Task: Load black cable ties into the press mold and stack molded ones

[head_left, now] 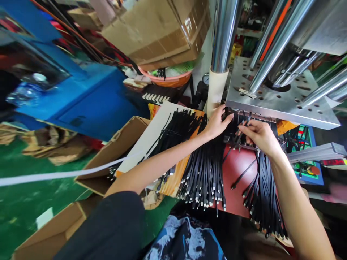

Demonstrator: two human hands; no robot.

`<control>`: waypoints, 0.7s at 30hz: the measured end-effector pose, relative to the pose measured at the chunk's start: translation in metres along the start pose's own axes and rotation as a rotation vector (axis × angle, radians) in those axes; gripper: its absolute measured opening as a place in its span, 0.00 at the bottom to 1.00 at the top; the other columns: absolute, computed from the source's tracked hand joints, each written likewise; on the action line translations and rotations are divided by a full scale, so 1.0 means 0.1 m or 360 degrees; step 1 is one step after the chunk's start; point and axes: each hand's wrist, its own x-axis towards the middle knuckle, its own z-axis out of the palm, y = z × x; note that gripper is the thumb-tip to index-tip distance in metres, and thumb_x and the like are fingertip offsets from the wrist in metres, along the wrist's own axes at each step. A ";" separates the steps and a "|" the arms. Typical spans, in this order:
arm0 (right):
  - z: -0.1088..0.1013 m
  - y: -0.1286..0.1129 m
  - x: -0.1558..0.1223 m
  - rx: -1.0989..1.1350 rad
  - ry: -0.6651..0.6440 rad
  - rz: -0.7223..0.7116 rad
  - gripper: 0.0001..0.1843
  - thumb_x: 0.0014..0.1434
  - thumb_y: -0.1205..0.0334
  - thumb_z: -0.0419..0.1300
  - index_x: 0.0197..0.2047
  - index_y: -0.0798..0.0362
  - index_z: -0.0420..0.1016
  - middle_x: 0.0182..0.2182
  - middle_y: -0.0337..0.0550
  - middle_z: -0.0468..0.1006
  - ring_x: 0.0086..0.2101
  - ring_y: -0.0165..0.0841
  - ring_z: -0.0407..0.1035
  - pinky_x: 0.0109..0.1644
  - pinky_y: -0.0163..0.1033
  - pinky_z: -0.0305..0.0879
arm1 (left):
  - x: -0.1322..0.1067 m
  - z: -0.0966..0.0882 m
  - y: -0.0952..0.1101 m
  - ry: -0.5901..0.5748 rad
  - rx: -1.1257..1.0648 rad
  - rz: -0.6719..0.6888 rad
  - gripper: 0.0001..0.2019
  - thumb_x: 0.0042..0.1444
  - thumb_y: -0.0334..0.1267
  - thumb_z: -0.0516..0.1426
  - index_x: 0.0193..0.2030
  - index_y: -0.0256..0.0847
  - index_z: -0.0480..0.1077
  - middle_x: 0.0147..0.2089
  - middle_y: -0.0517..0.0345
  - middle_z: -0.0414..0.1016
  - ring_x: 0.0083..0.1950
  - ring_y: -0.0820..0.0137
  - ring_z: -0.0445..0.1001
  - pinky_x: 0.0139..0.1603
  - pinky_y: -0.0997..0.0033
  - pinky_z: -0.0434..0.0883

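My right hand (258, 136) is pinched on a short black cable (239, 139) in front of the press, just below its metal plate (273, 97). At the left corner of that plate, my left hand (217, 122) has its thumb and fingers apart, beside the dark mould (230, 135); its fingertips are partly hidden there. Below my hands, a thick bundle of black cables (203, 173) with metal plug ends hangs over the red work surface (234, 168). Another bundle (265, 191) lies beneath my right forearm.
More black cables (177, 126) lie on a white board (132, 159) at the left. Open cardboard boxes (108, 155) stand below it on the green floor. Steel columns (223, 36) rise from the press. A large carton (159, 32) sits on an orange basket (173, 80) behind, near a blue cabinet (89, 97).
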 end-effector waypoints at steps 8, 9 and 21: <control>0.10 0.10 0.47 -0.0206 0.0043 -0.0040 0.24 0.62 0.37 0.66 0.33 0.52 0.76 0.21 0.36 0.74 0.17 0.28 0.62 0.21 0.34 0.55 | -0.49 -0.51 -0.03 -0.0701 0.0368 0.0953 0.19 0.72 0.37 0.57 0.66 0.36 0.72 0.73 0.38 0.70 0.77 0.55 0.65 0.76 0.47 0.68; 0.11 0.10 0.48 -0.0239 0.0091 -0.0045 0.23 0.63 0.39 0.66 0.32 0.51 0.74 0.20 0.36 0.73 0.16 0.27 0.61 0.21 0.35 0.54 | -0.48 -0.51 -0.03 -0.0733 0.0450 0.0974 0.19 0.72 0.37 0.56 0.66 0.35 0.72 0.73 0.38 0.70 0.78 0.54 0.64 0.76 0.46 0.68; 0.14 0.17 0.41 -0.0300 0.0360 -0.0040 0.16 0.63 0.52 0.66 0.47 0.56 0.79 0.30 0.40 0.76 0.21 0.30 0.65 0.27 0.39 0.64 | -0.65 -0.34 0.27 -0.0709 0.0892 0.0843 0.24 0.73 0.40 0.57 0.72 0.37 0.67 0.76 0.32 0.64 0.79 0.47 0.60 0.72 0.40 0.66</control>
